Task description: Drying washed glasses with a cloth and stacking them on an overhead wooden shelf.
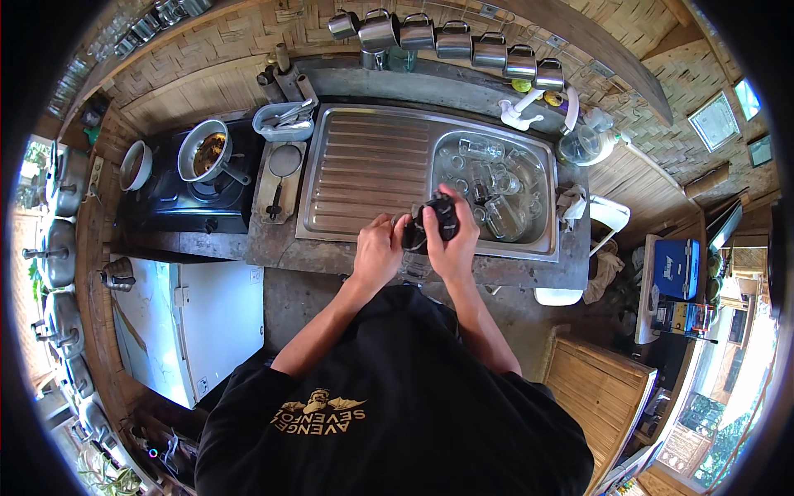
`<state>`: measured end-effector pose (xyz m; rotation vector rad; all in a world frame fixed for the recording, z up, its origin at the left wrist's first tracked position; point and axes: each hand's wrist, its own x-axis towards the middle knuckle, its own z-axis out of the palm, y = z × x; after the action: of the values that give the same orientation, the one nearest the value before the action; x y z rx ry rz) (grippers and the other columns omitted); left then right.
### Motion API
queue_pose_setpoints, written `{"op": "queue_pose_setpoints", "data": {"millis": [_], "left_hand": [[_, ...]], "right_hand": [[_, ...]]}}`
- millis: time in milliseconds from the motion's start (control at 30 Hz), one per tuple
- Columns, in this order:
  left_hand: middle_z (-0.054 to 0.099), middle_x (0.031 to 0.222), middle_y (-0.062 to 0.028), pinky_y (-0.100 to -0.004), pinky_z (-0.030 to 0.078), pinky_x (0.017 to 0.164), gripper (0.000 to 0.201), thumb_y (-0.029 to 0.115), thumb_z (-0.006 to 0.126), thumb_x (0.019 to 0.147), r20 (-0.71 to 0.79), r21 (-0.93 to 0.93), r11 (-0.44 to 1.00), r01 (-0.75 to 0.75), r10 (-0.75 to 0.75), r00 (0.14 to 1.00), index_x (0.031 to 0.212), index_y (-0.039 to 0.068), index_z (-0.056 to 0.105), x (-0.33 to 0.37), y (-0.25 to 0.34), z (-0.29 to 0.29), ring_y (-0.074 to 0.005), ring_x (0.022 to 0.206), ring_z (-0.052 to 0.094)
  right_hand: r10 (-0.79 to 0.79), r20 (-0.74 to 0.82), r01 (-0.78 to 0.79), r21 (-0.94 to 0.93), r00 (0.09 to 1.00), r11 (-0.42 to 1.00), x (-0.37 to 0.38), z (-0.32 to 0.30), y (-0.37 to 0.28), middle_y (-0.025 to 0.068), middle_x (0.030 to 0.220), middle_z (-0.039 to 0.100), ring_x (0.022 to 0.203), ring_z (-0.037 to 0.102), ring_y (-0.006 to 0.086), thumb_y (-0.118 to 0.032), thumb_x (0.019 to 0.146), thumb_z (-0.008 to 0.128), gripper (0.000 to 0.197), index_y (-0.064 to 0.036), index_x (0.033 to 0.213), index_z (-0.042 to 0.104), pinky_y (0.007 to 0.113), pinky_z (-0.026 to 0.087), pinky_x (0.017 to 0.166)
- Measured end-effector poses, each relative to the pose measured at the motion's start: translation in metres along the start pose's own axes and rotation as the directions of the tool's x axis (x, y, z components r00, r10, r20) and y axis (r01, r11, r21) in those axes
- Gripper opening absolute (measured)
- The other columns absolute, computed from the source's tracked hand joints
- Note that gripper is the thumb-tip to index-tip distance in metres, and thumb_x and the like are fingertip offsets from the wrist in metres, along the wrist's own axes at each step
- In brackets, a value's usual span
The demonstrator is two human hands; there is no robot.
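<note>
In the head view, both hands are together in front of the sink and hold a dark bundle over the surface's point(318, 258) near edge. The left hand point(380, 248) is curled nearly closed, its fingers and thumb gripping the bundle's 9 o'clock side. The right hand point(454, 240) is partly closed, its fingers bent around the 2 o'clock side and its thumb pressing across the front.

The dark bundle point(442, 217) looks soft and crumpled, like cloth, black with grey patches. Its visible long axis slants from about 8 o'clock to 2 o'clock. A clear, glass-like piece point(414, 265) shows just below, toward 7 o'clock; its outline is too faint to tell which way it points or how it meets the bundle.

From the hands, the basin with clear glassware point(503, 217) lies at 2 o'clock, the ribbed steel drainboard point(368, 169) at 11 and the white tap point(521, 109) between 1 and 2. Metal mugs point(454, 41) hang at 12, and a pan point(195, 151) sits on the stove point(165, 194) between 9 and 10.
</note>
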<state>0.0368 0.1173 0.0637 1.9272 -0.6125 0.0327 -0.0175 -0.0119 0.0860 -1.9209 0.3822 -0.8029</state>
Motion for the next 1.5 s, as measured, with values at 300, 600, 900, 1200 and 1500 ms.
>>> {"op": "queue_pose_setpoints", "data": {"millis": [300, 600, 900, 1200, 1500], "left_hand": [[0.056, 0.075, -0.017, -0.0435, 0.044, 0.056, 0.026, 0.009, 0.064, 0.089, 0.147, 0.101, 0.988, -0.116, 0.1, 0.984, 0.069, -0.006, 0.057, -0.002, 0.004, -0.014, -0.0403, 0.061, 0.057], [0.058, 0.063, -0.0071, -0.0338, 0.045, 0.049, 0.042, 0.03, 0.052, 0.101, 0.487, -0.358, 0.718, 0.597, -0.401, 0.775, 0.072, 0.0, 0.059, 0.0, -0.016, -0.022, -0.0163, 0.057, 0.061], [0.061, 0.071, -0.0031, -0.023, 0.048, 0.052, 0.048, 0.051, 0.047, 0.098, 0.853, -0.466, -0.043, 0.884, -0.286, 0.436, 0.1, 0.007, 0.063, -0.001, -0.013, -0.015, -0.0125, 0.056, 0.059], [0.063, 0.072, -0.0023, -0.0252, 0.053, 0.057, 0.046, 0.052, 0.05, 0.097, 0.819, -0.424, 0.093, 0.901, -0.386, 0.425, 0.1, 0.008, 0.063, -0.004, -0.021, -0.014, -0.0127, 0.06, 0.062], [0.062, 0.079, -0.0209, -0.0475, 0.047, 0.056, 0.031, 0.017, 0.065, 0.09, 0.159, 0.201, 0.979, -0.027, -0.006, 0.987, 0.069, -0.005, 0.058, 0.0, -0.006, -0.002, -0.0431, 0.065, 0.06]], "right_hand": [[0.084, 0.326, 0.055, -0.396, 0.942, 0.917, 0.015, -0.003, -0.015, 0.0154, 0.072, 0.067, 0.066, 0.067, 0.0371, -0.028, 0.086, 0.072, 0.028, -0.0027, 0.091, 0.062, 0.04, 0.051, 0.055], [0.034, 0.346, -0.078, 0.112, 0.938, 0.991, 0.023, -0.013, -0.016, 0.0098, 0.08, 0.07, 0.071, 0.068, 0.0151, -0.015, 0.083, 0.076, 0.025, 0.001, 0.099, 0.065, 0.029, 0.052, 0.063], [0.317, 0.141, -0.329, 0.649, 0.938, 0.686, 0.019, 0.0, -0.009, 0.0005, 0.08, 0.063, 0.065, 0.055, 0.0056, -0.013, 0.086, 0.072, 0.022, 0.0003, 0.102, 0.065, 0.02, 0.043, 0.059], [0.336, 0.236, -0.388, 0.76, 0.912, 0.521, 0.015, 0.008, 0.008, 0.0025, 0.071, 0.058, 0.056, 0.054, 0.0081, -0.019, 0.089, 0.07, 0.027, -0.0011, 0.107, 0.061, 0.022, 0.042, 0.05], [0.289, 0.187, -0.239, -0.248, 0.939, 0.939, 0.021, 0.014, 0.014, 0.0157, 0.064, 0.062, 0.06, 0.064, 0.0299, -0.029, 0.082, 0.077, 0.036, 0.0012, 0.078, 0.058, 0.037, 0.046, 0.056]]}}
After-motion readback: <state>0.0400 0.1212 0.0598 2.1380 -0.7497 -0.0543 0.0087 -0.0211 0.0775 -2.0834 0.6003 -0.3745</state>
